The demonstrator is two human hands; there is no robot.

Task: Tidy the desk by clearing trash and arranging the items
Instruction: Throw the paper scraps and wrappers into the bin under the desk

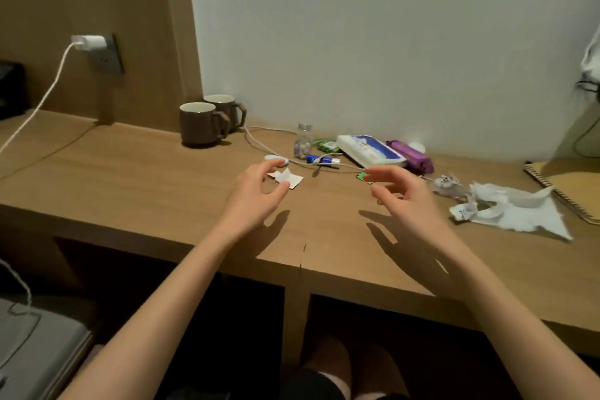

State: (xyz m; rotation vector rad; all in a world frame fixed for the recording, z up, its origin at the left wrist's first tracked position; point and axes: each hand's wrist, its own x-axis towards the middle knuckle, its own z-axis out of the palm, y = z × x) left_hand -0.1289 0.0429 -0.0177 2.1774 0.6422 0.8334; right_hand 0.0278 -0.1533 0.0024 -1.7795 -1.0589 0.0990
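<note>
Two bare hands, left hand (256,187) and right hand (401,195), fingers spread apart, empty, above smooth wooden desk (136,178), crumpled white tissue (519,211)

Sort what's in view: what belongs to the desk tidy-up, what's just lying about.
Job:
white paper scrap
green scrap
crumpled tissue
small bottle
tissue pack
mugs

Lying about:
wall charger
notebook

Both hands over wooden table (146,178), fingers spread, neither gripping anything. Left hand (256,191) just beside white paper scrap (287,178). Right hand (402,195) near small green scrap (363,177). Two brown mugs (207,122) touching at back wall. Crumpled tissue (519,211) at right, beside what is possibly a spiral notebook (571,185).
</note>
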